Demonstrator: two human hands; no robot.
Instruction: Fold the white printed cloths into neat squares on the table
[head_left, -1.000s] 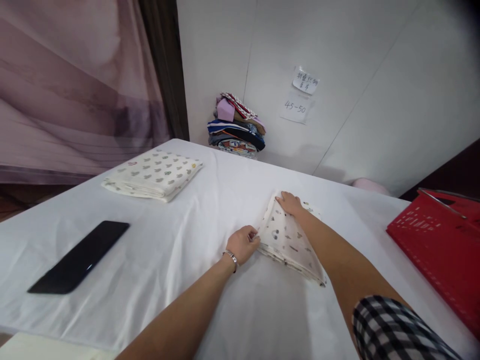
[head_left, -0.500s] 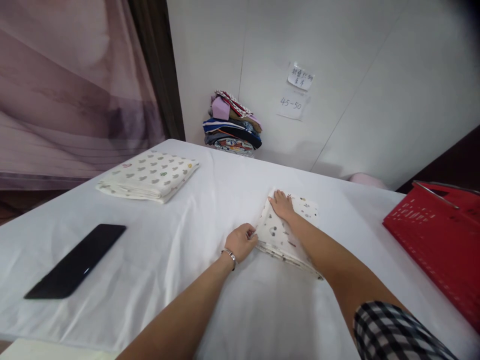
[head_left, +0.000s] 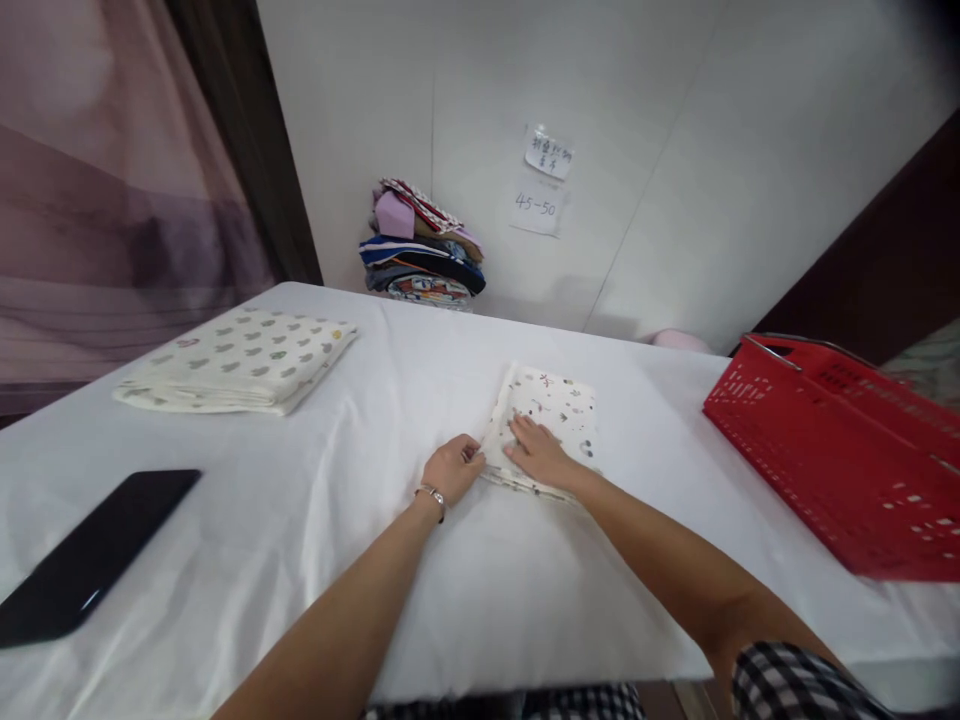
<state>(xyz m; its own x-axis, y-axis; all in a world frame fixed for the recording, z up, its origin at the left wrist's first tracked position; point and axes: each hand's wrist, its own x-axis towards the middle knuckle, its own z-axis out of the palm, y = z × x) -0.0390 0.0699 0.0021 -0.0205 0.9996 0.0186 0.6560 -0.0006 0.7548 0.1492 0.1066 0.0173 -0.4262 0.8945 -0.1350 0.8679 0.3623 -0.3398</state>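
A folded white cloth [head_left: 559,405] with small printed figures lies flat on the white-covered table [head_left: 420,390], its layers showing along the near edge. My left hand [head_left: 452,468], with a bracelet at the wrist, pinches the cloth's near left corner between thumb and fingers. Flat on top of the cloth rests my right hand [head_left: 541,455], fingers spread, pressing near its lower middle. Further left sits a larger folded cream cloth [head_left: 244,360] with grey mushroom-like prints, apart from both hands.
A black phone-like slab [head_left: 97,555] lies at the left front. On the right stands a red perforated plastic basket [head_left: 832,450] with a metal handle. Behind the table's far edge is a stack of folded fabrics [head_left: 424,245] against the wall, below paper notes [head_left: 538,205].
My right hand has slid from the cloth's far left corner toward its near middle. My left hand stays at the near left corner. The whole view has shifted to the right.
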